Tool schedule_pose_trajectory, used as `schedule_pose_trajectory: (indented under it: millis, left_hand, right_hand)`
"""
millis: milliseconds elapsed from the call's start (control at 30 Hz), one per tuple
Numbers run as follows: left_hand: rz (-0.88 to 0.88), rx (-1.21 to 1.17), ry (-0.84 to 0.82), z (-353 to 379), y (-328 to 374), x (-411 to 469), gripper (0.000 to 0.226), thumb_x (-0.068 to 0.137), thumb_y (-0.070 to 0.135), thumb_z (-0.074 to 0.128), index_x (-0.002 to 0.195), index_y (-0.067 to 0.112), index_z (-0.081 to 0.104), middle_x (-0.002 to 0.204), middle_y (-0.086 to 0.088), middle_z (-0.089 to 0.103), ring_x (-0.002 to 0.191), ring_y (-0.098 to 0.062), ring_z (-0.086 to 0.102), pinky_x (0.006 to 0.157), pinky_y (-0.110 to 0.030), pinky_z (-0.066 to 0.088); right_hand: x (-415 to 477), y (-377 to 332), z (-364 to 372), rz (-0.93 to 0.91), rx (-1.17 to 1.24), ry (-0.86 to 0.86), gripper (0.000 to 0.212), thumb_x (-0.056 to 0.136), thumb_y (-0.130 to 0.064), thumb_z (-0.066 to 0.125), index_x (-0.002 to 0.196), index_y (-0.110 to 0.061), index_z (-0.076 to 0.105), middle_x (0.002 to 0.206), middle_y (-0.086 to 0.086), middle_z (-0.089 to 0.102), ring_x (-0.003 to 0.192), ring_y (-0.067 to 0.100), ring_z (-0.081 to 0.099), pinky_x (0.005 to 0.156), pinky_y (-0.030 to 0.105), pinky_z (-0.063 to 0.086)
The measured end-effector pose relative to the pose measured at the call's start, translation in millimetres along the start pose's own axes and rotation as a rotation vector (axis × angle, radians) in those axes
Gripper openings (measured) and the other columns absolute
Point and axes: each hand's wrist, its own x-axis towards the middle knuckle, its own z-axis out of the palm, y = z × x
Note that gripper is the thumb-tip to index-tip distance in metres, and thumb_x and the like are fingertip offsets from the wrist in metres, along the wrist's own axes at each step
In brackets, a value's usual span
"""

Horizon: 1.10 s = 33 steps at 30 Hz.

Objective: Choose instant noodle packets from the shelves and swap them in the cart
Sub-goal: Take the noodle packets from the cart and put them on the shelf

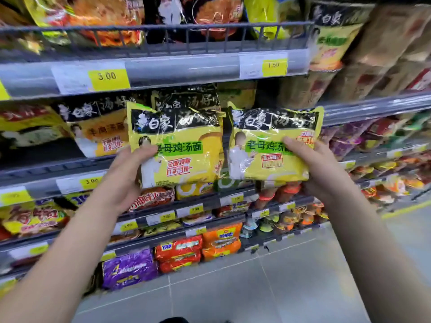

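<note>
I hold two matching yellow-green noodle packets with black tops in front of the shelves. My left hand (127, 176) grips the left packet (184, 145) at its lower left corner, thumb on its face. My right hand (319, 169) grips the right packet (268, 145) at its lower right edge. Both packets stand upright, side by side, a small gap between them. More packets of the same brand (100, 129) sit on the shelf behind. No cart is in view.
Grey shelves (163, 71) with yellow price tags run across the view, stacked with noodle packs: orange and black ones above, red, orange and purple packs (129, 269) below. Grey tiled floor (256, 287) lies at the lower right, with more shelving along the right.
</note>
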Motion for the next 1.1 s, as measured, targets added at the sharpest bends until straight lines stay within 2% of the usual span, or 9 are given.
schedule_pose_trajectory:
  millis: [167, 333, 433, 533, 700, 800, 867, 967, 1100]
  left_hand:
    - [0.035, -0.021, 0.098, 20, 0, 0, 0.016, 0.102, 0.022, 0.053, 0.114, 0.013, 0.047, 0.061, 0.009, 0.068, 0.044, -0.004, 0.063, 0.035, -0.014, 0.041]
    - [0.057, 0.016, 0.113, 39, 2, 9, 0.011, 0.103, 0.022, 0.051, 0.094, 0.015, 0.054, 0.057, 0.011, 0.067, 0.042, -0.004, 0.061, 0.034, -0.014, 0.040]
    - [0.072, 0.016, 0.137, 38, -3, 20, 0.007, 0.101, 0.024, 0.056, 0.099, 0.018, 0.057, 0.073, 0.006, 0.072, 0.052, -0.006, 0.066, 0.037, -0.015, 0.043]
    - [0.070, 0.010, 0.146, 36, -7, 26, 0.042, 0.090, 0.031, 0.066, 0.126, 0.010, 0.059, 0.115, -0.010, 0.073, 0.097, -0.023, 0.073, 0.054, -0.027, 0.058]
    - [0.062, -0.026, 0.163, 26, -19, 33, 0.025, 0.101, 0.025, 0.055, 0.121, 0.014, 0.046, 0.095, -0.003, 0.068, 0.063, -0.012, 0.071, 0.040, -0.023, 0.049]
    - [0.053, -0.056, 0.152, 24, -19, 30, 0.040, 0.096, 0.028, 0.061, 0.132, 0.012, 0.055, 0.106, -0.005, 0.073, 0.079, -0.017, 0.075, 0.057, -0.032, 0.062]
    - [0.049, -0.050, 0.147, 24, -19, 30, 0.039, 0.095, 0.027, 0.060, 0.129, 0.009, 0.059, 0.100, -0.002, 0.076, 0.079, -0.017, 0.076, 0.058, -0.032, 0.062]
    - [0.067, -0.043, 0.150, 27, -19, 30, 0.011, 0.104, 0.018, 0.046, 0.096, 0.014, 0.053, 0.066, 0.006, 0.070, 0.049, -0.008, 0.066, 0.036, -0.018, 0.045]
    - [0.077, -0.056, 0.168, 36, -19, 30, 0.010, 0.104, 0.018, 0.044, 0.096, 0.013, 0.047, 0.063, 0.006, 0.066, 0.041, -0.007, 0.061, 0.032, -0.018, 0.041]
  right_hand:
    - [60, -6, -18, -0.014, 0.025, -0.047, 0.048, 0.077, -0.029, 0.078, 0.120, -0.010, 0.065, 0.113, 0.010, 0.077, 0.105, 0.027, 0.074, 0.093, 0.047, 0.059]
    - [101, 1, -21, -0.045, 0.026, -0.064, 0.029, 0.091, -0.017, 0.074, 0.117, -0.011, 0.063, 0.117, 0.012, 0.075, 0.110, 0.030, 0.072, 0.100, 0.053, 0.054]
    - [112, 5, -16, -0.089, -0.005, -0.042, 0.035, 0.092, -0.019, 0.074, 0.122, -0.008, 0.061, 0.120, 0.011, 0.074, 0.110, 0.028, 0.072, 0.098, 0.051, 0.056]
    - [120, 8, -5, -0.147, -0.021, -0.020, 0.039, 0.093, -0.023, 0.073, 0.125, -0.006, 0.059, 0.122, 0.011, 0.073, 0.112, 0.027, 0.071, 0.099, 0.049, 0.056]
    - [135, 9, 16, -0.224, -0.022, 0.034, 0.034, 0.090, -0.031, 0.071, 0.119, -0.016, 0.062, 0.126, 0.008, 0.071, 0.120, 0.025, 0.066, 0.108, 0.052, 0.048]
    - [147, 8, 26, -0.244, -0.021, 0.074, 0.026, 0.088, -0.032, 0.069, 0.111, -0.021, 0.064, 0.121, 0.008, 0.073, 0.116, 0.026, 0.068, 0.105, 0.052, 0.050]
    - [153, 6, 34, -0.238, -0.040, 0.118, 0.031, 0.087, -0.036, 0.072, 0.112, -0.019, 0.065, 0.116, 0.005, 0.074, 0.111, 0.021, 0.070, 0.103, 0.045, 0.053]
    - [161, 4, 42, -0.236, -0.066, 0.152, 0.034, 0.094, -0.030, 0.071, 0.122, -0.015, 0.061, 0.110, -0.005, 0.072, 0.097, 0.003, 0.069, 0.084, 0.016, 0.053]
    - [170, 4, 49, -0.215, -0.097, 0.171, 0.021, 0.097, -0.030, 0.068, 0.115, -0.023, 0.058, 0.105, -0.015, 0.067, 0.089, -0.007, 0.064, 0.072, 0.005, 0.048]
